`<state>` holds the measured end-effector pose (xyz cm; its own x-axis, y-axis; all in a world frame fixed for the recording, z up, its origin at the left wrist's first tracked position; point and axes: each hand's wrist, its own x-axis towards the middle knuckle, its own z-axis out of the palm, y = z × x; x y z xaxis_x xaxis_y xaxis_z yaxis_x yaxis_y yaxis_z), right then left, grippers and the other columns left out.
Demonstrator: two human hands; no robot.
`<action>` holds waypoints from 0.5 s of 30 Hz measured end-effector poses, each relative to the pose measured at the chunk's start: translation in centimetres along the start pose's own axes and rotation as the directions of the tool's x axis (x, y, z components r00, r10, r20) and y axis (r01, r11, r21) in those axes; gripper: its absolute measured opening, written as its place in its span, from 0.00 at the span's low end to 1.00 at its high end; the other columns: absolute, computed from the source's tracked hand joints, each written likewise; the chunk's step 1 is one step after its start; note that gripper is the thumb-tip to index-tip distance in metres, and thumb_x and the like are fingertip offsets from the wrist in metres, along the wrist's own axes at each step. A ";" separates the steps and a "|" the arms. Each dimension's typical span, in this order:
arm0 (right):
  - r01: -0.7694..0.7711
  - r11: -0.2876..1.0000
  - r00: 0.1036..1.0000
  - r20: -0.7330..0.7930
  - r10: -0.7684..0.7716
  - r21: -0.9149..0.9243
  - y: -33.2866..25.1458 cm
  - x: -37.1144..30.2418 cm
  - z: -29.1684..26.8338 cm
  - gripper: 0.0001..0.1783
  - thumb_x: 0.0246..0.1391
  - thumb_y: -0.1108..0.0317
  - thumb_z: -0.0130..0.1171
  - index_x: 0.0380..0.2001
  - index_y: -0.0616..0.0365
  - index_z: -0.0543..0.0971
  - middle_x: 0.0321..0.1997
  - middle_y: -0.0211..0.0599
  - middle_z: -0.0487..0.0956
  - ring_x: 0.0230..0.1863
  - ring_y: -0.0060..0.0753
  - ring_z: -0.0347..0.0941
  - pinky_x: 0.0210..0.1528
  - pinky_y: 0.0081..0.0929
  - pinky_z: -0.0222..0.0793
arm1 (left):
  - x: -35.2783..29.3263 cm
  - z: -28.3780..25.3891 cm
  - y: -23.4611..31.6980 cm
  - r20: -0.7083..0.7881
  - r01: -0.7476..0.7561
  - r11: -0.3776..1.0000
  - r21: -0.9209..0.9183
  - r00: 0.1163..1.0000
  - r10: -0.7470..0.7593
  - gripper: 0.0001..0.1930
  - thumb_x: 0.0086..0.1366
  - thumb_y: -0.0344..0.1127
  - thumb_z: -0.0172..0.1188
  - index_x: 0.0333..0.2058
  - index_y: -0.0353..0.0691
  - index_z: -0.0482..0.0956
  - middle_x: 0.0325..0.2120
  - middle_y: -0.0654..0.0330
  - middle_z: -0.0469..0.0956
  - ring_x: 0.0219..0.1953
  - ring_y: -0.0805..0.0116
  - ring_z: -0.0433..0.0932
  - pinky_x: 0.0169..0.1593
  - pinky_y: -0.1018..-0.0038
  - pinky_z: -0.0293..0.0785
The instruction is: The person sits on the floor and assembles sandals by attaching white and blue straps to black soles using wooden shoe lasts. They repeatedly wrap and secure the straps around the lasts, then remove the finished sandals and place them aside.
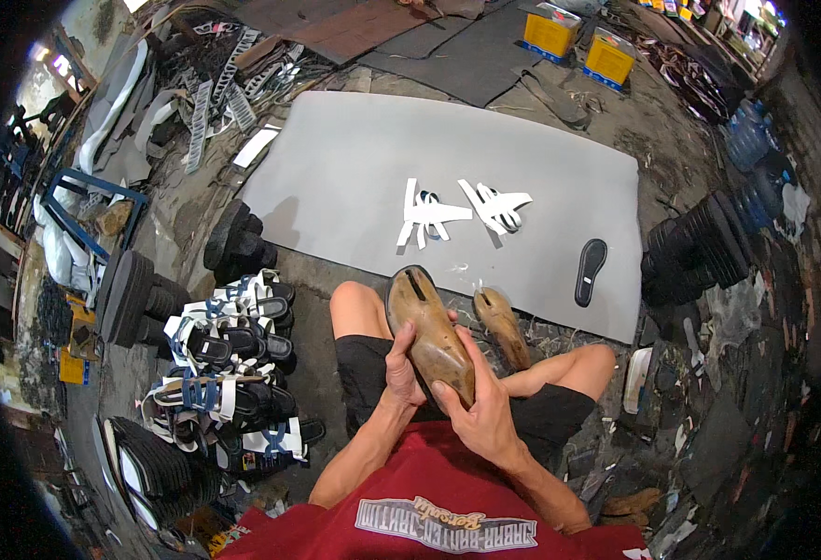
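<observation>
Over my lap I hold a brown shoe last point(429, 327), its slotted toe end pointing away from me. A dark edge shows along its left side; what lies underneath is hidden. My left hand point(403, 366) grips its left side with the thumb on top. My right hand point(476, 403) wraps the heel end and right side, thumb across the top. A second last point(501, 327) lies by my right leg. On the grey sheet point(336, 159) ahead are two white sandal uppers with straps, a left one point(426, 215) and a right one point(496, 205). Further right lies a black insole point(591, 271).
Finished-looking white, blue and black sandals point(233, 336) are heaped at my left. Thick black soles point(131, 299) stand beside them, with another stack of black soles point(700, 245) at the right. Two yellow cans point(608, 60) and dark sheets point(448, 56) lie at the back.
</observation>
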<state>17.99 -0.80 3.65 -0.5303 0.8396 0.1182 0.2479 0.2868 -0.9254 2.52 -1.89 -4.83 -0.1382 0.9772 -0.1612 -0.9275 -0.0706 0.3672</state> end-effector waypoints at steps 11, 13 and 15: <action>-0.056 0.997 0.997 0.059 0.053 0.054 0.6 0.1 -1.3 0.46 0.63 0.71 0.69 0.79 0.66 0.57 0.73 0.60 0.72 0.72 0.47 0.72 0.73 0.39 0.67 | 0.4 1.8 0.3 -0.078 0.105 0.989 0.101 0.992 -0.097 0.33 0.71 0.53 0.59 0.63 0.32 0.73 0.52 0.48 0.82 0.54 0.53 0.83 0.61 0.58 0.81; -0.064 0.994 0.994 0.097 0.056 0.083 1.2 -0.2 -1.7 0.54 0.59 0.68 0.75 0.80 0.65 0.54 0.78 0.57 0.67 0.76 0.46 0.68 0.76 0.40 0.64 | 1.1 1.8 0.8 -0.029 0.114 0.992 -0.046 0.993 -0.115 0.28 0.73 0.49 0.57 0.62 0.34 0.72 0.49 0.49 0.82 0.53 0.55 0.84 0.59 0.56 0.83; -0.064 0.998 0.995 0.073 0.063 0.003 0.6 -0.7 -2.1 0.58 0.54 0.67 0.79 0.80 0.65 0.54 0.78 0.57 0.66 0.77 0.46 0.67 0.76 0.42 0.64 | 1.6 2.9 2.0 -0.011 0.124 0.985 -0.119 0.992 -0.126 0.27 0.73 0.49 0.59 0.61 0.36 0.73 0.50 0.50 0.82 0.53 0.55 0.84 0.58 0.55 0.84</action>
<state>20.20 -0.24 3.72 -0.5711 0.8202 0.0330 0.2784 0.2313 -0.9322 1.43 0.10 -1.71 -0.0237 0.9761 -0.2161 -0.9721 0.0279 0.2328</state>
